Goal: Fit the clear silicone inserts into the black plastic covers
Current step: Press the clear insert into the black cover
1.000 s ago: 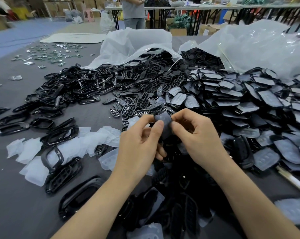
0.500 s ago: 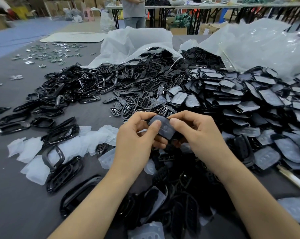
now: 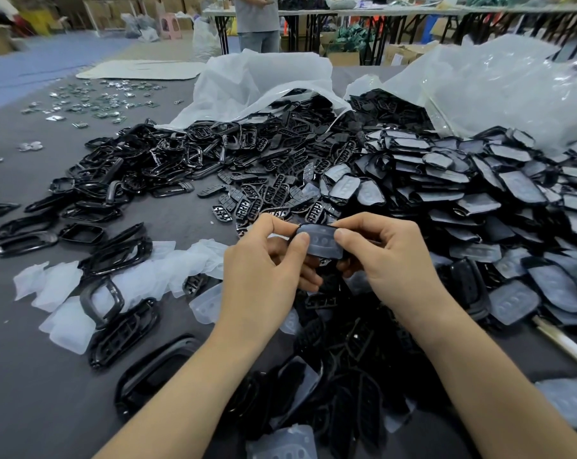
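Both hands hold one cover (image 3: 323, 226) above the bench: left hand (image 3: 263, 276) and right hand (image 3: 389, 263) pinch the insert (image 3: 323, 245) lying on it. Thumbs should press its edges evenly until seated flush.

held cover (image 3: 321, 241): black, with a cloudy clear insert showing three round dimples on its face; pinched at both ends by the left hand (image 3: 263, 276) and right hand (image 3: 389, 263)
loose inserts (image 3: 61, 286): translucent, floppy, scattered on the table (image 3: 22, 376) at left
empty covers (image 3: 257, 197): black, slotted, heaped at centre
fitted covers (image 3: 512, 193): piled at right
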